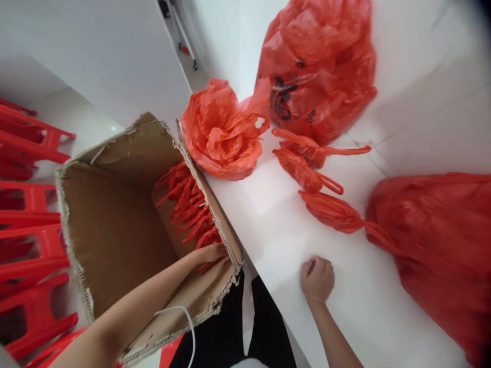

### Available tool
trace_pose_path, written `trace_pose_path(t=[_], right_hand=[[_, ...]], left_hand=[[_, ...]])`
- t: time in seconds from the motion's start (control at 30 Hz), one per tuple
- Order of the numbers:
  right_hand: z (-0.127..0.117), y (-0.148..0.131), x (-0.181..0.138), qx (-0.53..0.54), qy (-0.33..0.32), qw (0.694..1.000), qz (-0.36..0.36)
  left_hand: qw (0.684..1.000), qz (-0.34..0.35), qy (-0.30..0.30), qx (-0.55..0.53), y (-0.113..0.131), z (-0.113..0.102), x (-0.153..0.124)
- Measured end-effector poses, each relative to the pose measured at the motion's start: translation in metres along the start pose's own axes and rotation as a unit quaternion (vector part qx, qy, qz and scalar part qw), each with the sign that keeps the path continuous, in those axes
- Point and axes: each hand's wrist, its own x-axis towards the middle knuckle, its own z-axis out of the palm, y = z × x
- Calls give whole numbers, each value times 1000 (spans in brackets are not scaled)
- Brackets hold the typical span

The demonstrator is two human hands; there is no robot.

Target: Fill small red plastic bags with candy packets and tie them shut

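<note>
My left hand [215, 252] reaches down into an open cardboard box [111, 225], close to its right wall. Its fingers are mostly hidden, and red plastic shows just under it. Beside it, a row of knotted red plastic bags [192, 204] lines that wall inside the box. My right hand [317, 278] rests on the white table [276, 245] as a loose fist, with nothing visible in it. Beyond it on the table lie a twisted red bag [333, 212] and two smaller folded red bags [303, 176] [307, 148].
A crumpled red bag [224, 135] sits at the table edge by the box. Behind it stands a large red bag with black print [318, 66]; another big red bag [441, 235] lies at right. Red plastic stools [34, 240] stand left of the box. A pale cord [187, 317] hangs near my left arm.
</note>
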Motion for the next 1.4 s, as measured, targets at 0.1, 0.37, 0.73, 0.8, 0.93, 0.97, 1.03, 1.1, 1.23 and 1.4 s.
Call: trace_pose_path(t=[0.1, 0.37, 0.73, 0.8, 0.93, 0.97, 1.03, 1.1, 1.23, 1.4], right_hand=[[-2, -3, 1, 4, -8, 1000, 11], [-6, -6, 4, 10, -4, 1000, 11], [-6, -5, 4, 15, -1, 1000, 14], [-6, -4, 5, 17, 4, 1000, 14], [-6, -4, 5, 13, 3, 1000, 15], [-6, -3, 5, 9, 4, 1000, 14], [-6, -3, 4, 1, 7, 1000, 9], [-5, -2, 3, -5, 10, 1000, 2], [-1, 3, 1, -12, 24, 1000, -12], [4, 10, 0, -10, 42, 998, -36]], left_hand=[[985, -58, 90, 132, 36, -47, -24], [852, 320, 170, 379, 210, -38, -39], [758, 429, 252, 422, 266, -4, 86], [813, 430, 231, 318, 255, -21, 41], [967, 247, 62, 24, 212, -57, -50], [979, 192, 35, -56, 196, -66, -67], [979, 91, -14, -179, 157, -80, -90], [967, 16, -40, -250, 112, -90, -102], [940, -26, -19, -339, 20, -100, -106], [949, -65, 16, -309, -55, -117, -89]])
